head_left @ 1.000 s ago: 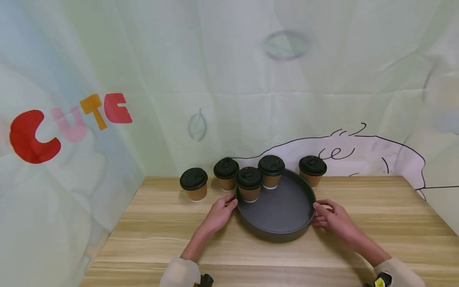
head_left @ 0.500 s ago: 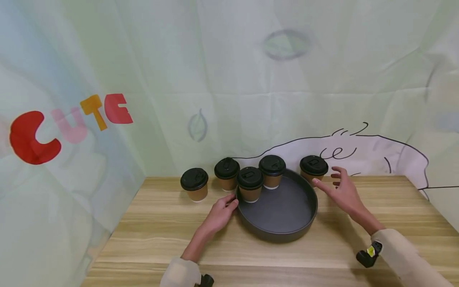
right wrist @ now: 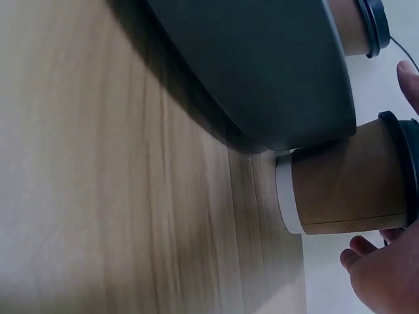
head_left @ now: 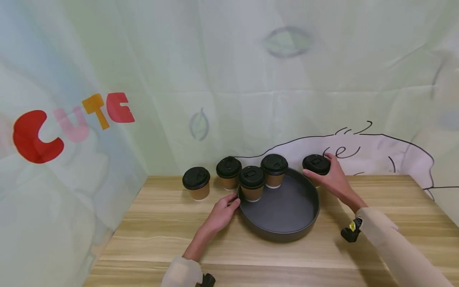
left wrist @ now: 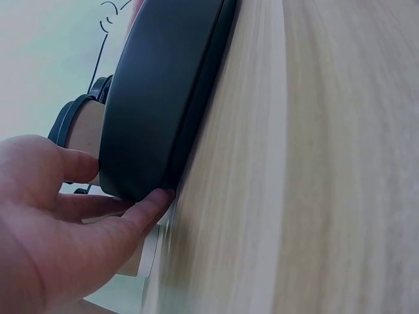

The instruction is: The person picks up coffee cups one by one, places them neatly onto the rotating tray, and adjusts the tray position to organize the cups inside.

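A round dark-grey pan (head_left: 287, 207) stands on the table, with two lidded paper coffee cups in its left part, a front cup (head_left: 252, 193) and a rear cup (head_left: 274, 180). My left hand (head_left: 220, 213) grips the pan's left side, fingertips at its rim and wall in the left wrist view. Just behind the pan's right rim is another coffee cup (right wrist: 347, 186), brown with a white base band and black lid. My right hand (head_left: 333, 177) reaches around its lid, thumb and fingers spread on opposite sides. In the right wrist view gaps show between fingertips and cup.
Left of the pan, two more lidded cups stand on the wooden table, an outer cup (head_left: 199, 193) and an inner cup (head_left: 229, 183). A printed cloth backdrop (head_left: 179, 99) hangs along the table's back edge.
My right hand has let go of the pan's right side and moved up and back to the cup behind it. The left hand keeps its place on the pan.
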Demonstrator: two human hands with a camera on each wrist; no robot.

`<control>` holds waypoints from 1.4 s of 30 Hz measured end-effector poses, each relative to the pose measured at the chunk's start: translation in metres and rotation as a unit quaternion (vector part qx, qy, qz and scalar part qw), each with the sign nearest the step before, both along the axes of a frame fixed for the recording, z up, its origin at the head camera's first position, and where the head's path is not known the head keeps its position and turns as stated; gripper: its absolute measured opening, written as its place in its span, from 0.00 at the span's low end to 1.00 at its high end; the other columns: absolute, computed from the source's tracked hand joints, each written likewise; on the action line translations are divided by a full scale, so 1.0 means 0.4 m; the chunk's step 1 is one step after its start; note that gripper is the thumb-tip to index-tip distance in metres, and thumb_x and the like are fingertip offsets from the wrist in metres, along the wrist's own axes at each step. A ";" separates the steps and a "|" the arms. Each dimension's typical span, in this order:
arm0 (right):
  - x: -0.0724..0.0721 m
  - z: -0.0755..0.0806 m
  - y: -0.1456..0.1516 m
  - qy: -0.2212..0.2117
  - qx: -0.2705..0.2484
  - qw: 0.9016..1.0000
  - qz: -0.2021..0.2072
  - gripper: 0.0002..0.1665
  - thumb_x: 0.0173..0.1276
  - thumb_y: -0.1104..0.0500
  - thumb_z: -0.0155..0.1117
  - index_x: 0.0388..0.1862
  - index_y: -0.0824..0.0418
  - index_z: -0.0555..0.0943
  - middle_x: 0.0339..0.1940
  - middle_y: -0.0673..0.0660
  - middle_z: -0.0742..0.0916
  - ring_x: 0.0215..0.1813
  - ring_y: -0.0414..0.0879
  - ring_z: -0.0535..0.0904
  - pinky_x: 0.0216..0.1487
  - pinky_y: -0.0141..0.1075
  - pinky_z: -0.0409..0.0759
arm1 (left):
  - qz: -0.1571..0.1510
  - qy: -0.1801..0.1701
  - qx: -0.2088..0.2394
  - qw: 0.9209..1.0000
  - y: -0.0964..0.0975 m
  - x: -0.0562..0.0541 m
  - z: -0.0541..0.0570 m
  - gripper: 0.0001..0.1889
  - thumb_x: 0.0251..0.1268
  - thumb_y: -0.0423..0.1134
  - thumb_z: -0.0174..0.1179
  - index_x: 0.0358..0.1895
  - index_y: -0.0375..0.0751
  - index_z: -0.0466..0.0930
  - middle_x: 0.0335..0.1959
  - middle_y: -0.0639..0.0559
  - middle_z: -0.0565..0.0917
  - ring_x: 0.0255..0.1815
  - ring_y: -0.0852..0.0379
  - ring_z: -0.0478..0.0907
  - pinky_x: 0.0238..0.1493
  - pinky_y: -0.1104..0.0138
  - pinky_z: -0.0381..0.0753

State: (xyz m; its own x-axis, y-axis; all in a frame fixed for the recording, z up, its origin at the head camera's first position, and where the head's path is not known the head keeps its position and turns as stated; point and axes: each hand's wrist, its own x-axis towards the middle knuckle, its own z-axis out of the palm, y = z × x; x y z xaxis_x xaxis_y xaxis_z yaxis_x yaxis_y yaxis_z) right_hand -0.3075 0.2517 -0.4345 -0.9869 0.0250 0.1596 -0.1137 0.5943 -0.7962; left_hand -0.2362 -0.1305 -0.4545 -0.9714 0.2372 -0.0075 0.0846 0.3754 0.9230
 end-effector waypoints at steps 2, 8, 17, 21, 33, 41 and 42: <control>-0.009 -0.003 -0.002 -0.005 -0.005 1.000 -0.003 0.70 0.63 0.33 0.73 0.85 0.64 0.43 0.80 0.75 0.58 0.77 0.70 0.59 0.72 0.68 0.60 | -0.002 -0.002 -0.001 1.000 0.002 -0.002 0.000 0.27 0.84 0.40 0.48 0.75 0.24 0.65 0.74 0.31 0.69 0.71 0.39 0.72 0.71 0.46 0.69; -0.024 -0.007 -0.001 -0.024 -0.018 1.000 -0.002 0.69 0.64 0.32 0.72 0.85 0.64 0.44 0.76 0.76 0.63 0.73 0.70 0.63 0.71 0.67 0.65 | -0.007 -0.004 0.001 1.000 0.003 -0.004 0.001 0.27 0.84 0.40 0.48 0.75 0.24 0.65 0.75 0.31 0.69 0.71 0.39 0.72 0.71 0.47 0.70; -0.027 -0.015 0.002 -0.024 -0.030 0.999 0.000 0.67 0.64 0.34 0.73 0.84 0.66 0.47 0.75 0.76 0.65 0.73 0.71 0.64 0.71 0.67 0.64 | -0.008 -0.009 0.000 1.000 0.004 -0.001 0.005 0.27 0.84 0.40 0.47 0.76 0.25 0.64 0.75 0.31 0.68 0.71 0.39 0.72 0.71 0.47 0.70; -0.029 -0.025 0.000 -0.008 -0.038 0.999 -0.007 0.65 0.65 0.36 0.74 0.83 0.67 0.48 0.74 0.77 0.67 0.72 0.71 0.66 0.71 0.65 0.66 | -0.004 0.000 -0.004 1.000 0.005 0.000 0.007 0.27 0.84 0.40 0.48 0.75 0.25 0.65 0.74 0.31 0.69 0.72 0.38 0.71 0.71 0.47 0.70; -0.018 -0.030 0.009 0.052 -0.035 0.998 -0.031 0.55 0.65 0.45 0.75 0.76 0.71 0.58 0.68 0.77 0.72 0.66 0.70 0.71 0.66 0.62 0.71 | -0.001 0.002 0.000 1.000 0.006 0.005 0.000 0.27 0.83 0.39 0.49 0.74 0.23 0.66 0.73 0.31 0.70 0.70 0.38 0.73 0.69 0.47 0.71; 0.017 0.026 0.020 0.065 -0.030 0.997 -0.018 0.54 0.66 0.45 0.74 0.78 0.71 0.57 0.68 0.77 0.72 0.65 0.70 0.71 0.62 0.62 0.72 | -0.005 -0.005 0.000 1.000 0.001 0.003 -0.001 0.27 0.84 0.40 0.48 0.75 0.24 0.65 0.74 0.31 0.69 0.70 0.39 0.73 0.69 0.48 0.72; 0.021 0.033 0.020 0.068 -0.029 0.997 -0.014 0.54 0.67 0.45 0.74 0.78 0.70 0.57 0.68 0.77 0.72 0.65 0.70 0.71 0.61 0.62 0.72 | -0.005 -0.008 0.001 1.000 0.001 0.002 0.000 0.27 0.84 0.40 0.47 0.75 0.25 0.65 0.74 0.31 0.69 0.70 0.39 0.73 0.69 0.48 0.72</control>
State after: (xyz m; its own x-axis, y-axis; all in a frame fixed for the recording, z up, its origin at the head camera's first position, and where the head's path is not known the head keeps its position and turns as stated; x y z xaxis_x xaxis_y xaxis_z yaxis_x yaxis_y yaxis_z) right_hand -0.2990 0.2597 -0.4212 -0.9551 0.0648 0.2893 -0.2072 0.5519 -0.8077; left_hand -0.2352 -0.1302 -0.4545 -0.9688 0.2469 -0.0218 0.0743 0.3732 0.9248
